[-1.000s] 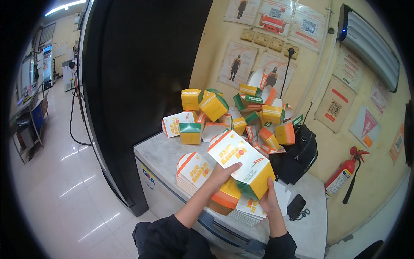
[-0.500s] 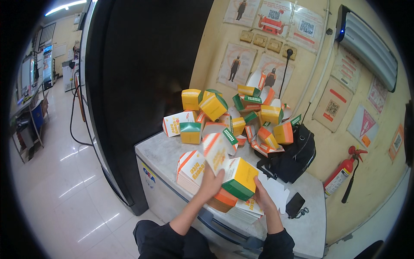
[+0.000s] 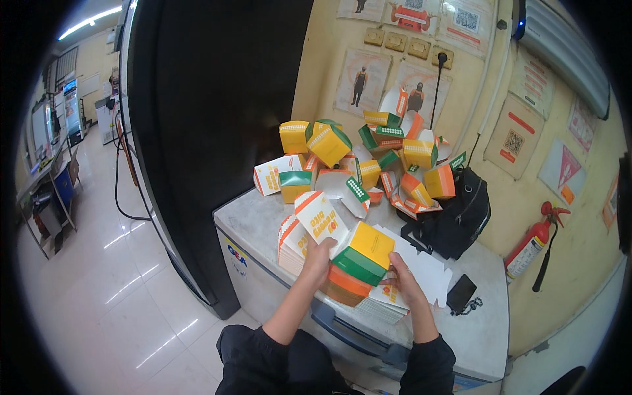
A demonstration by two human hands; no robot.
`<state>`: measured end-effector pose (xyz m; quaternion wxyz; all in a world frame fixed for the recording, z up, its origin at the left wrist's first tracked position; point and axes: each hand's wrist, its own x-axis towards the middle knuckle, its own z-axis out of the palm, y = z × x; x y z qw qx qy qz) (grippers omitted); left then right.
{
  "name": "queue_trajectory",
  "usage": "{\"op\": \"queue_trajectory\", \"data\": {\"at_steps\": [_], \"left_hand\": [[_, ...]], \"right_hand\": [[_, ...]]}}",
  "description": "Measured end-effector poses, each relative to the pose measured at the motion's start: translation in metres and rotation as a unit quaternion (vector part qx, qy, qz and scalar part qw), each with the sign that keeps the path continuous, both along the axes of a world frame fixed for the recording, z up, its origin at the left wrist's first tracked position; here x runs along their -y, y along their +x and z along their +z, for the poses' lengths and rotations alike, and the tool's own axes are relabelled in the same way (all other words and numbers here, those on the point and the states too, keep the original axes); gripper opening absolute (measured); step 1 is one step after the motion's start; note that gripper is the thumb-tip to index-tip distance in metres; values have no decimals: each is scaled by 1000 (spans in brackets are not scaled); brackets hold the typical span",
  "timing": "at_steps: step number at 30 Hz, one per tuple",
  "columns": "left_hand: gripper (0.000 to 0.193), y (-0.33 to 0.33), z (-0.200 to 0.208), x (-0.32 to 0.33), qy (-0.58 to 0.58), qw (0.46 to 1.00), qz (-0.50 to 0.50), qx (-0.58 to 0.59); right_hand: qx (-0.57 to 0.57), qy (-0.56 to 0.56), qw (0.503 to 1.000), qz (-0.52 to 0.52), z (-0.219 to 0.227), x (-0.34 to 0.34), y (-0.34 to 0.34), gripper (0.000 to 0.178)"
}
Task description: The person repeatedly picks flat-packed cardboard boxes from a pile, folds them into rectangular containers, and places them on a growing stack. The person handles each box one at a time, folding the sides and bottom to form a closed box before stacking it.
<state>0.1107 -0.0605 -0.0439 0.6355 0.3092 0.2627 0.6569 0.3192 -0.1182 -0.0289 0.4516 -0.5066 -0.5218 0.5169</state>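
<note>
Where the boxes (image 3: pixel 329 146) end, a bag (image 3: pixel 463 227) sits

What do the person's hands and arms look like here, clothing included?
The left hand and right hand are both ungloved. The left sleeve and right sleeve are plain, dark, near black, and end on the forearms, leaving the wrists uncovered. No watch shows at either wrist.

Bright ceiling tube (image 3: pixel 90 22), streaky glare on floor tiles (image 3: pixel 122 322), dark fisheye rim.
</note>
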Motion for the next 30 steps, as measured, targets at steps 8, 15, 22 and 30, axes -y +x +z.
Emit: {"op": "queue_trajectory", "data": {"at_steps": [8, 15, 22, 30], "left_hand": [[90, -47, -5, 16, 36, 974, 134, -176], [51, -86, 23, -36, 331, 587, 99, -732], [50, -61, -26, -38, 237, 669, -40, -703], [56, 32, 49, -9, 333, 807, -134, -469]], "right_hand": [[216, 92, 970, -59, 10, -4, -24, 65], [274, 83, 956, -66, 12, -7, -30, 53], [342, 43, 937, -58, 21, -3, -33, 62], [348, 96, 931, -42, 17, -3, -30, 66]]}}
